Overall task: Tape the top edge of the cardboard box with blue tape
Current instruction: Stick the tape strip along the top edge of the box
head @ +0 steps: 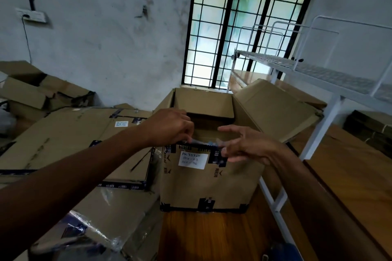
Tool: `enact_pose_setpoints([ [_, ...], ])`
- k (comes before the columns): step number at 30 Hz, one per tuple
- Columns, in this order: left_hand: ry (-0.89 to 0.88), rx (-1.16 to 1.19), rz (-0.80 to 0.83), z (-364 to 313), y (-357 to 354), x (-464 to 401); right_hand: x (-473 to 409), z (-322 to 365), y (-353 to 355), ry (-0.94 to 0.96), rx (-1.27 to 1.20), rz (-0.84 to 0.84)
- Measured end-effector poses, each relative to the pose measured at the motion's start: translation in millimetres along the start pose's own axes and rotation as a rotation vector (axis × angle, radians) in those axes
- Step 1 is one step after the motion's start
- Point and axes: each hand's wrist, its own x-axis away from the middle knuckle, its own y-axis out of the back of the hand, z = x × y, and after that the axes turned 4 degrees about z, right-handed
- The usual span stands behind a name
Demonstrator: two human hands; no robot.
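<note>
An open cardboard box (210,184) stands on a wooden surface, its flaps raised. A white handwritten label (193,160) sits on its near face. A strip of dark blue printed tape (198,146) runs along the box's near top edge and turns down at both ends. My left hand (171,126) pinches the left end of the strip at the edge. My right hand (248,144) hovers at the strip's right end with its fingers spread and its fingertips on the tape. Whether a tape roll is in view I cannot tell.
Flattened and taped cardboard boxes (70,137) pile up on the left. A white metal rack (318,74) stands on the right with more cardboard beneath it. A barred window (244,34) is behind the box. A blue object (282,250) lies at the bottom edge.
</note>
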Motion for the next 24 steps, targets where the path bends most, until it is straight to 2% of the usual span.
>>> enact_pose_setpoints([
  [3, -0.019, -0.013, 0.023, 4.3, 6.2, -3.9, 0.8, 2.4, -11.8, 0.076, 0.33, -0.061],
  [5, -0.038, -0.036, 0.034, 5.4, 9.3, -6.3, -1.2, 0.3, -19.3, 0.147, 0.52, -0.167],
  [11, -0.011, -0.034, 0.088, 7.0, 17.0, -10.4, -15.8, -8.2, -29.7, 0.283, 0.833, -0.494],
  [15, -0.001, -0.051, 0.104, 7.9, 19.3, -11.5, -21.1, -9.2, -27.9, 0.301, 1.074, -0.626],
  [20, 0.066, 0.038, 0.109, 18.0, 22.5, -12.9, -30.6, -13.2, -10.4, 0.425, 1.128, -0.567],
  [24, 0.077, 0.078, 0.16, 27.5, 19.5, -19.8, -39.2, -10.8, -3.4, 0.567, 1.065, -0.559],
])
